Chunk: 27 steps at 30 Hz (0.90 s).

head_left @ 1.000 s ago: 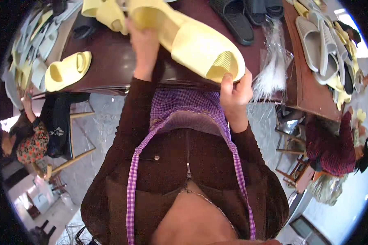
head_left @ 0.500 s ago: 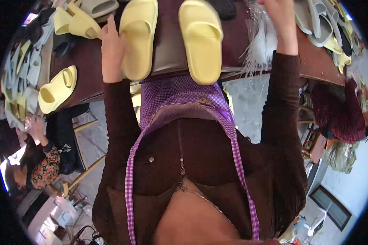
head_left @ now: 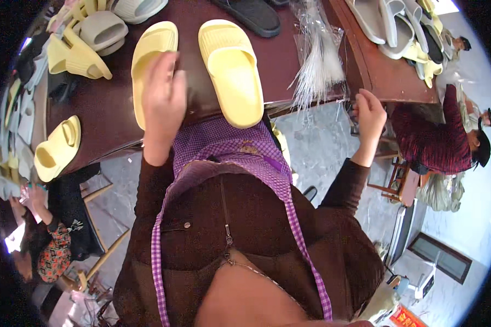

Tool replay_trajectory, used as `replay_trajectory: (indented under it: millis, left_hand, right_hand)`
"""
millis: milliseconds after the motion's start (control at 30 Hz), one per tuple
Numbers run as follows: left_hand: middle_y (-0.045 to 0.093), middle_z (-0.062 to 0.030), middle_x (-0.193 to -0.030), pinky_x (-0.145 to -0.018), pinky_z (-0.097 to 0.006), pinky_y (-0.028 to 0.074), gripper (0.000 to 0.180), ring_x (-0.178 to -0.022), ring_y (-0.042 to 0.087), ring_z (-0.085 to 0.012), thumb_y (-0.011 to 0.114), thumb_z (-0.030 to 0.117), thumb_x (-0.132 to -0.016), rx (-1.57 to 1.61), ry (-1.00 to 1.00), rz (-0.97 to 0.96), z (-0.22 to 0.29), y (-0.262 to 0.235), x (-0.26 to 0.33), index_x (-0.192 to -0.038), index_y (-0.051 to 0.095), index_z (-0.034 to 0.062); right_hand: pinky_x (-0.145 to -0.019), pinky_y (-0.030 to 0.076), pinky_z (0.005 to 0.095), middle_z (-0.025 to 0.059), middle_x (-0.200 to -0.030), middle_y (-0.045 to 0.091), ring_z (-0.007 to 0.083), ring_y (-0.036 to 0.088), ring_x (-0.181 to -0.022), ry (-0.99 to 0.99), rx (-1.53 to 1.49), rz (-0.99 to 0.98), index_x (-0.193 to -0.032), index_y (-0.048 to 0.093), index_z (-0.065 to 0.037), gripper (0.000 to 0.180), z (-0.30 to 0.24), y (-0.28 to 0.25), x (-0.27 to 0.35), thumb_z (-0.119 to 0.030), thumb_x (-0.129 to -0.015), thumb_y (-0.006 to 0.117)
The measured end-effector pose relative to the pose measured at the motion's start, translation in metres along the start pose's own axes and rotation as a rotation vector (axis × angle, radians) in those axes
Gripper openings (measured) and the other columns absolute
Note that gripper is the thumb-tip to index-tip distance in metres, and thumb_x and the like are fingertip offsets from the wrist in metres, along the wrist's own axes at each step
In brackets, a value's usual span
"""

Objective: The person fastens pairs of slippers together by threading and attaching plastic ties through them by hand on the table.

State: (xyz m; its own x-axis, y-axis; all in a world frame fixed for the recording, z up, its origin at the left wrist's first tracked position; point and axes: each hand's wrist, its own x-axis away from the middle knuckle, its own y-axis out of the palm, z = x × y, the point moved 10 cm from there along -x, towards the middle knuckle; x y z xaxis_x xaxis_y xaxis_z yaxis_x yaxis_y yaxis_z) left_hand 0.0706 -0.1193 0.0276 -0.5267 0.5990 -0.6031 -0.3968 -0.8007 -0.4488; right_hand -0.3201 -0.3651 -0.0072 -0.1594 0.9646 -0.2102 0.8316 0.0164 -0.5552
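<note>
Item: pair of pale yellow moulded foam slide sandals on a dark brown wooden counter [head_left: 109, 117].

Left sandal [head_left: 150, 52]: lies directly under and beyond the left hand [head_left: 162, 95], which rests flat on its heel end, fingers spread and loose, gripping nothing. Long axis runs away from the person, toe end farthest.

Right sandal [head_left: 232, 68]: just right of the left hand, between the two hands, parallel to its mate, heel overhanging the near counter edge. The left hand is clearly nearer it; the right is well apart.

Right hand [head_left: 370, 111]: off the near right corner of the counter, fingers loosely curled (whether it pinches anything cannot be told), close below a bundle of clear plastic strips [head_left: 316, 54].

Surroundings: beyond the hands, a black slide sandal [head_left: 253, 15]; to the left, grey and yellow sandals [head_left: 84, 46] heaped, and one more yellow sandal [head_left: 57, 148] at the counter edge. Other seated people work at either side.
</note>
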Motion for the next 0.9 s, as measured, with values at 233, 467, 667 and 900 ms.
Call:
replay_trajectory:
  millis: [233, 467, 667, 900]
  left_hand:
    - [0.056, -0.0190, -0.109, -0.082, -0.035, 0.047, 0.026, -0.097, 0.057, -0.0323, 0.056, 0.000, -0.081, 0.077, 0.071, -0.133, 0.036, 0.029, 0.019, -0.107, 0.056, -0.0023]
    - [0.055, -0.0187, -0.109, -0.081, -0.036, 0.047, 0.025, -0.097, 0.056, -0.0341, 0.056, 0.000, -0.081, 0.144, -0.061, -0.160, 0.022, 0.017, 0.026, -0.106, 0.056, -0.0023]
    - [0.055, -0.0182, -0.108, -0.077, -0.034, 0.047, 0.025, -0.095, 0.057, -0.0329, 0.056, 0.000, -0.081, 0.179, -0.074, -0.219, 0.021, 0.032, 0.021, -0.106, 0.056, -0.0020]
    - [0.056, -0.0158, -0.104, -0.071, -0.030, 0.048, 0.025, -0.086, 0.060, -0.0251, 0.057, 0.000, -0.081, 0.269, -0.068, -0.250, 0.025, 0.037, 0.023, -0.106, 0.057, -0.0025]
  right_hand:
    - [-0.053, 0.045, 0.0297, 0.0117, -0.065, 0.062, 0.0189, 0.059, -0.056, -0.368, 0.548, 0.182, -0.098, 0.065, 0.000, 0.024, -0.046, 0.050, -0.037, -0.017, -0.082, 0.062]
    - [-0.061, 0.050, 0.0388, 0.0190, -0.074, 0.064, 0.0346, 0.063, -0.065, -0.323, 0.452, 0.230, -0.086, 0.064, 0.002, 0.021, -0.049, 0.031, -0.048, -0.018, -0.082, 0.061]
    - [-0.048, 0.042, 0.0239, 0.0059, -0.071, 0.063, 0.0116, 0.053, -0.053, -0.188, -0.071, 0.384, -0.084, 0.063, -0.003, 0.011, -0.066, -0.044, -0.041, -0.013, -0.086, 0.059]
    - [-0.051, 0.044, 0.0265, 0.0118, -0.075, 0.059, 0.0171, 0.051, -0.060, -0.570, -0.774, 0.473, -0.089, 0.060, -0.005, 0.010, -0.133, -0.122, 0.006, -0.014, -0.090, 0.056]
